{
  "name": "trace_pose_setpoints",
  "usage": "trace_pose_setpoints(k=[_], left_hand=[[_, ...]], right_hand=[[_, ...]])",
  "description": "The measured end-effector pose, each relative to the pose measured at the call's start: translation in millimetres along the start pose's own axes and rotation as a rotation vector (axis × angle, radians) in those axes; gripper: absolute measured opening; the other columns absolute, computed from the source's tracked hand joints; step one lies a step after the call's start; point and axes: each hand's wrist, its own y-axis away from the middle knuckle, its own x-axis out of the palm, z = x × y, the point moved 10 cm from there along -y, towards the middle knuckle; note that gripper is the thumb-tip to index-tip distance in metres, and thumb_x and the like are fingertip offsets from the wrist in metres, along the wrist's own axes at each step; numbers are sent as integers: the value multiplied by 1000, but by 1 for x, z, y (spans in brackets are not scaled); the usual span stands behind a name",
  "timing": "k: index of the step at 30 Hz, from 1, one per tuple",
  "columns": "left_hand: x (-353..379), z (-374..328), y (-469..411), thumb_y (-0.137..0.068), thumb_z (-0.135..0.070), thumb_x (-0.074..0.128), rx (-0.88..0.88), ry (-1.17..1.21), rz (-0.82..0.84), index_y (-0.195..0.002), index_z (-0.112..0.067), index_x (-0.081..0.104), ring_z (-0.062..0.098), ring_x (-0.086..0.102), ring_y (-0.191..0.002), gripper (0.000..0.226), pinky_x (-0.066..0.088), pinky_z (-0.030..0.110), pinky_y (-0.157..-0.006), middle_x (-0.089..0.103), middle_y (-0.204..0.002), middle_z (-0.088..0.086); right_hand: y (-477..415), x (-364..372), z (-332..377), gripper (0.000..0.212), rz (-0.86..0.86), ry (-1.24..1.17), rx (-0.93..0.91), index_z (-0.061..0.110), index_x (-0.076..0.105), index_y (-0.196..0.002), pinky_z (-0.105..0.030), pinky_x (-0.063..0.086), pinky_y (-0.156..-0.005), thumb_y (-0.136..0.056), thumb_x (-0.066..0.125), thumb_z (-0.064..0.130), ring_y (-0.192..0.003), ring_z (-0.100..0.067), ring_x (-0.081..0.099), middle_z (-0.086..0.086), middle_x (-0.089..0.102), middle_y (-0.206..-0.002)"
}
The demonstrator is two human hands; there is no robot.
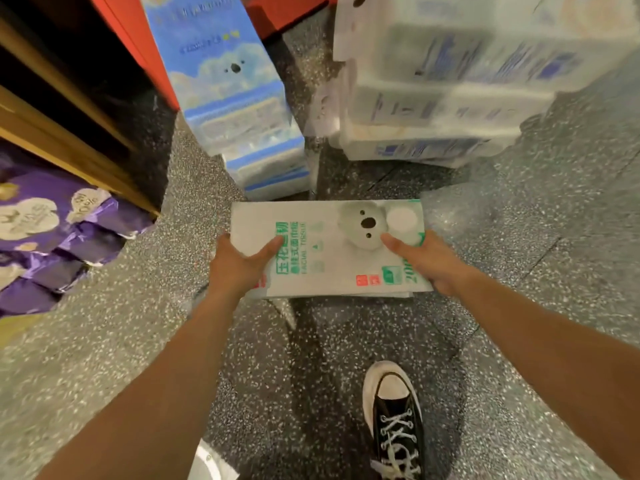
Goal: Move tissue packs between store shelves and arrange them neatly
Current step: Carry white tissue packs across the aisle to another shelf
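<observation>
White tissue pack (322, 271), printed green, is held over the speckled floor (138, 323), its long axis crosswise to the person. The left hand (239, 261) grips its left end and the right hand (429, 261) its right end. The shelf (69, 147) of purple packs (52, 237) lies leftward, nearer the left hand.

A black lace-up sneaker (394, 414) stands on the speckled floor (138, 341); a red panel (130, 39) rises beyond.

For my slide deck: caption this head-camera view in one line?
Left hand and right hand grip a white koala-print tissue pack over a speckled floor.
</observation>
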Motion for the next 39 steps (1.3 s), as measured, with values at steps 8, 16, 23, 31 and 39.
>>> trace_pose_setpoints(k=[8, 16, 23, 31, 39], left_hand=[[-30, -32, 47, -74, -50, 85, -3, 232, -4, -101, -31, 68, 11, 71, -83, 37, 58, 32, -70, 72, -89, -14], [-137, -109, 190, -69, -61, 82, -6, 365, -34, -113, -30, 66, 12, 75, -83, 57, 62, 38, -73, 76, -98, -9], [-304, -205, 353, -68, -65, 81, 121, 404, -90, -105, -31, 72, 10, 73, -87, 50, 61, 39, -80, 76, -93, -13], [-484, -263, 537, -73, -45, 87, 207, 585, -177, -112, -22, 71, 12, 76, -81, 48, 61, 29, -63, 78, -96, -5], [-585, -255, 683, -68, -66, 83, 258, 659, -413, -104, -21, 73, 18, 64, -63, 59, 51, 31, -53, 72, -80, 0]], right_hand=[[50, -19, 37, 19, -79, -49, -12, 22, 65, -103, -26, 60, -57, -88, 78, 25, -77, -15, 76, -6, 77, -101], [228, -73, 175, 44, -171, 82, -189, 20, 62, -120, -27, 57, -70, -84, 80, 38, -90, -12, 72, 5, 74, -106], [437, -99, 307, 58, -157, 30, -297, 18, 58, -128, -38, 61, -83, -80, 82, 40, -97, -15, 73, 3, 73, -114], [645, -96, 432, 40, -135, 42, -496, 29, 65, -113, -42, 61, -87, -80, 83, 43, -95, -13, 73, 10, 75, -104], [763, -62, 509, 32, 89, 72, -713, 31, 70, -116, -34, 61, -81, -86, 79, 39, -96, -8, 74, 11, 77, -106]])
